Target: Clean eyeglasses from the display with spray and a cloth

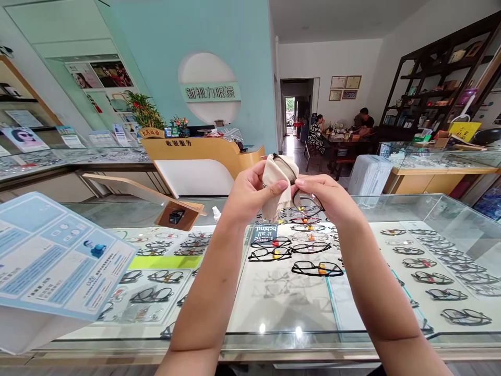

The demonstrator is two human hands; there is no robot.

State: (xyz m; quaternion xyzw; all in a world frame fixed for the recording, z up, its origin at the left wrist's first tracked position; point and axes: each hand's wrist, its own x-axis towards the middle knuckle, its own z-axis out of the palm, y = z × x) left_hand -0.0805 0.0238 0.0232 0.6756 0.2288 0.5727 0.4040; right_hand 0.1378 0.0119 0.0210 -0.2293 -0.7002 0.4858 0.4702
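Observation:
Above the glass counter, my left hand (pixel 252 190) is closed around a cream cleaning cloth (pixel 278 175), its thumb pressing the folds. The cloth wraps one lens of a pair of dark-rimmed eyeglasses (pixel 308 203); that lens is mostly covered, with a bit of rim showing at the top. My right hand (pixel 327 196) pinches the frame near the bridge, and the other lens hangs below its fingers. Under both hands, several pairs of eyeglasses (pixel 317 268) stand in rows on the counter.
The glass display counter (pixel 274 339) spans the front. A blue-and-white leaflet stand (pixel 58 256) is at left, beside a wooden-framed mirror (pixel 172 209). A small white spray bottle (pixel 216 213) stands behind. Farther back are a cashier desk (pixel 203 151) and people seated at a table (pixel 342 138).

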